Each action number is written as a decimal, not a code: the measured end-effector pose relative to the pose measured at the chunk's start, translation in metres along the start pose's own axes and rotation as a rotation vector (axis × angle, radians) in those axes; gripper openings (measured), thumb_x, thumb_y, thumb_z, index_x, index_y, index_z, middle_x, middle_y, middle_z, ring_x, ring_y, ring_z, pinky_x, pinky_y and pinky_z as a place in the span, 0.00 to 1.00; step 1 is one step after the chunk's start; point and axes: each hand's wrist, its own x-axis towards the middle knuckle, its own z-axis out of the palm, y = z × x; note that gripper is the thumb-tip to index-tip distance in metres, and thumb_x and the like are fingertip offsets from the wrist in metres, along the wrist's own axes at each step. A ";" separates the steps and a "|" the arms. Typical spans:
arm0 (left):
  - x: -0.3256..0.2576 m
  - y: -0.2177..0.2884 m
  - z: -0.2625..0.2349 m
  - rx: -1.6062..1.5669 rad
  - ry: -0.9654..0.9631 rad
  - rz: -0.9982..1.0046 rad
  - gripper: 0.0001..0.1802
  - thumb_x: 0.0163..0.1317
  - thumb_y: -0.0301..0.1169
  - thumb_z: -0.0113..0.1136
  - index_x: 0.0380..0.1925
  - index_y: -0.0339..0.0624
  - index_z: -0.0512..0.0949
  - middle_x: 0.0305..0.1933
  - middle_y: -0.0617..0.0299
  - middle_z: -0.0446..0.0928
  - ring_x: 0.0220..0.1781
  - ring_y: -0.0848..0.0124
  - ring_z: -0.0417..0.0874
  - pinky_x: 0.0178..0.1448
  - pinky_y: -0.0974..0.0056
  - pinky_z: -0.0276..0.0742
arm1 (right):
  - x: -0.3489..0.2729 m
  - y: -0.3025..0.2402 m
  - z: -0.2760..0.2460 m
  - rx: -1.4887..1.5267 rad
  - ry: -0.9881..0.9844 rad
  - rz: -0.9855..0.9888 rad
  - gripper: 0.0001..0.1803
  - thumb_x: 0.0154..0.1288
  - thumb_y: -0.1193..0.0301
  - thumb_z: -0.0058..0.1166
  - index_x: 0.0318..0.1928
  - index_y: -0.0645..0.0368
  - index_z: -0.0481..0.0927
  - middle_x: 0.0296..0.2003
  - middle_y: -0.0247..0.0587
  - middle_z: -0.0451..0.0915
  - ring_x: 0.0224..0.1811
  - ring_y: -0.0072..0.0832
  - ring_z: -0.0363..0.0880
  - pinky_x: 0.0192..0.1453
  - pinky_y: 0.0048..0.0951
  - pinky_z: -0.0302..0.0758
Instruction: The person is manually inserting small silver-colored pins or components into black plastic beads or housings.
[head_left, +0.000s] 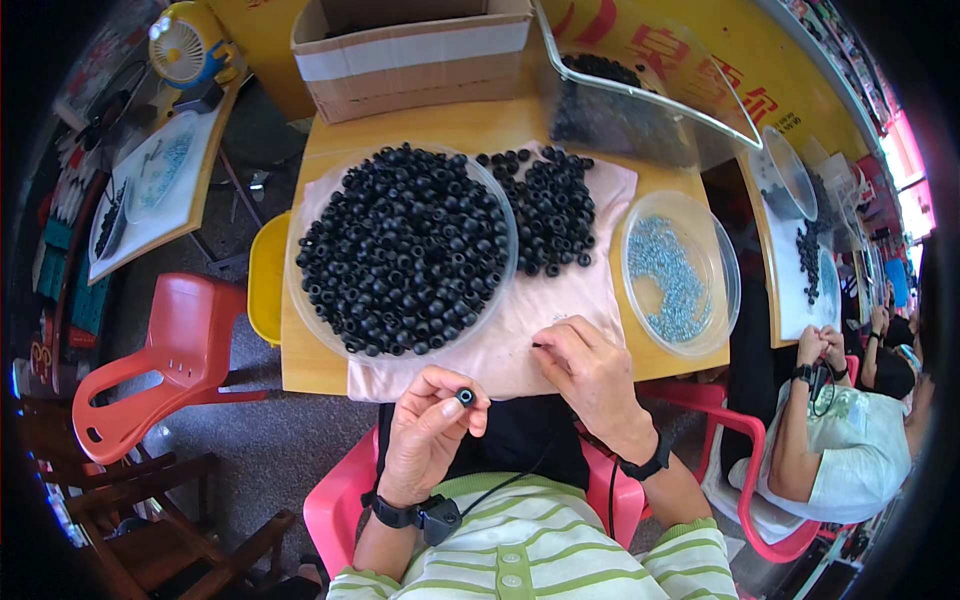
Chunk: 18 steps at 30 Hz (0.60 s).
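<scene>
My left hand point(432, 425) is closed, pinching a black hollow barrel-shaped piece point(465, 397) between thumb and fingers, its round opening facing up. To the right, my right hand point(588, 375) hovers above the pink cloth point(500, 345) with thumb and forefinger pinched. A small dark bit shows at its fingertips, too small to name. Beyond my hands, a large clear round tub point(513, 235) is heaped with similar black pieces point(410, 240). A looser pile of black pieces point(555, 210) lies beside it on the cloth. Further right, a round clear tub point(733, 290) holds small light-blue glassy pieces point(672, 285).
A cardboard box point(415, 65) and a clear bin point(660, 105) with black pieces stand at the table's back. A yellow stool point(268, 280) and a red chair point(180, 340) are left. At right, another person point(840, 440) sits by a second table point(785, 250).
</scene>
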 end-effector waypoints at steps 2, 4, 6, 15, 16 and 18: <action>0.002 -0.003 0.002 0.015 0.000 -0.013 0.08 0.66 0.26 0.57 0.43 0.36 0.73 0.41 0.48 0.79 0.36 0.69 0.81 0.43 0.67 0.78 | -0.004 0.000 0.000 0.089 0.038 0.002 0.11 0.53 0.78 0.63 0.38 0.59 0.79 0.32 0.39 0.78 0.34 0.35 0.80 0.34 0.32 0.77; 0.002 -0.003 0.003 0.039 -0.004 -0.015 0.08 0.66 0.26 0.57 0.42 0.36 0.73 0.41 0.48 0.79 0.36 0.69 0.80 0.42 0.67 0.78 | -0.007 -0.001 -0.004 0.168 0.006 0.092 0.11 0.54 0.78 0.63 0.39 0.60 0.79 0.33 0.40 0.78 0.32 0.35 0.81 0.34 0.32 0.77; 0.001 -0.004 0.003 0.064 0.006 0.008 0.08 0.66 0.26 0.56 0.42 0.35 0.72 0.41 0.48 0.78 0.36 0.69 0.80 0.42 0.67 0.78 | -0.009 0.000 -0.005 0.246 -0.024 0.177 0.12 0.55 0.77 0.63 0.40 0.60 0.79 0.33 0.41 0.79 0.31 0.35 0.81 0.35 0.31 0.77; 0.000 -0.009 0.006 0.082 0.020 0.003 0.08 0.66 0.25 0.56 0.42 0.35 0.72 0.41 0.48 0.79 0.36 0.69 0.80 0.43 0.66 0.79 | -0.009 -0.002 0.011 0.246 0.079 0.200 0.08 0.56 0.76 0.64 0.36 0.59 0.80 0.32 0.41 0.78 0.29 0.37 0.80 0.33 0.33 0.75; 0.000 -0.009 0.008 0.085 0.019 0.005 0.08 0.66 0.25 0.56 0.42 0.35 0.72 0.41 0.48 0.79 0.36 0.69 0.80 0.43 0.66 0.79 | -0.009 -0.005 0.012 0.215 0.102 0.202 0.08 0.55 0.76 0.64 0.36 0.59 0.80 0.32 0.40 0.78 0.30 0.37 0.80 0.33 0.34 0.75; 0.000 -0.009 0.014 0.177 0.120 -0.019 0.10 0.65 0.29 0.59 0.43 0.37 0.73 0.37 0.53 0.76 0.32 0.72 0.76 0.38 0.72 0.76 | -0.011 -0.008 0.013 0.185 0.126 0.200 0.07 0.55 0.76 0.64 0.35 0.59 0.81 0.32 0.40 0.77 0.31 0.37 0.80 0.33 0.34 0.75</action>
